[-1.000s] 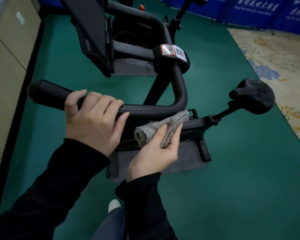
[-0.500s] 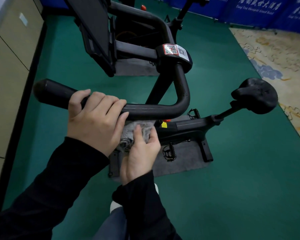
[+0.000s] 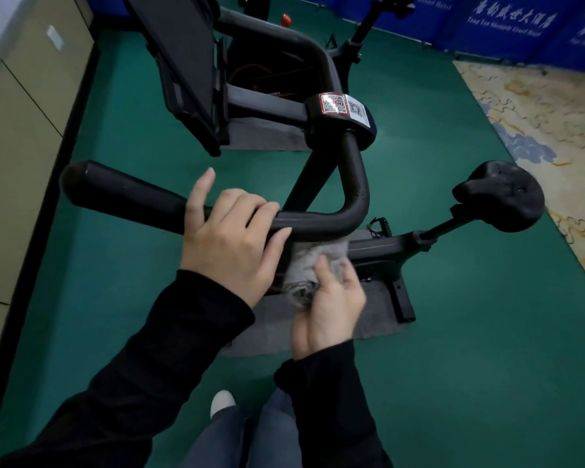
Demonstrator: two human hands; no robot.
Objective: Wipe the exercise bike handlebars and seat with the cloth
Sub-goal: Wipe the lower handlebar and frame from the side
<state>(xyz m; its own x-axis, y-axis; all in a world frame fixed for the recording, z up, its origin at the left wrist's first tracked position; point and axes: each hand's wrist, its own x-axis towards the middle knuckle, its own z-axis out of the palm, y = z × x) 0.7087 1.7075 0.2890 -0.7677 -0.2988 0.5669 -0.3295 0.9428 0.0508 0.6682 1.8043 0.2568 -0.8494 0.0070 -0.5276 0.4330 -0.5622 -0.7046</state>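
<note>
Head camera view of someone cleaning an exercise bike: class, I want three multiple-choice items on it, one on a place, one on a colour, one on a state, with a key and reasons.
1. Where is the grey cloth?
A. draped over the seat
B. just under the handlebar's near bar
C. lying on the floor

2. What colour is the floor around the bike?
A. green
B. red
C. white

3. How is the left hand placed?
A. hanging at the person's side
B. flat on the seat
C. on the handlebar with the forefinger lifted

Key: 1 B, the right hand holds the cloth up against the bar's underside; 2 A, green flooring surrounds the grey mat; 3 C, fingers curl over the bar while one points up, and the black seat is untouched.
</note>
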